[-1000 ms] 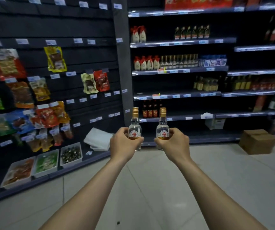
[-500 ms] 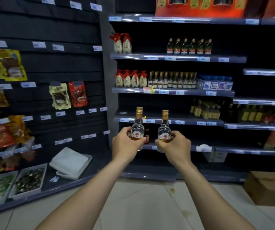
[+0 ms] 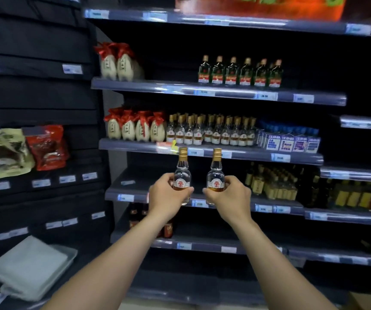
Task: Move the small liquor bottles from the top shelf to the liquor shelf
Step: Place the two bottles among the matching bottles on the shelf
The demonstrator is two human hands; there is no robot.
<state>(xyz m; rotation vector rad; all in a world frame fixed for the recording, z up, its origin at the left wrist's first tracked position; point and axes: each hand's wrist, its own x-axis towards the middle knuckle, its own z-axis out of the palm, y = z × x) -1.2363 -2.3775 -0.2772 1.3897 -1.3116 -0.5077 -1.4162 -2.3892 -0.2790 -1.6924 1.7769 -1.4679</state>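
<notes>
My left hand grips a small clear liquor bottle with a gold cap and a red-and-white label, held upright. My right hand holds a second, matching small bottle upright beside it. Both bottles are raised in front of the liquor shelf unit. Just above them, a shelf carries a row of several matching small gold-capped bottles. The shelf level right behind my hands is bare on its left part.
White jars with red bows stand left of the row, blue boxed bottles to its right. Green bottles sit one shelf higher. Dark bottles fill the right of the lower shelf. Snack bags hang at left; a white tray lies below.
The liquor shelves have grown much larger and closer in view, and the view has tilted up. Both hands keep their bottles upright side by side, now level with the shelves.
</notes>
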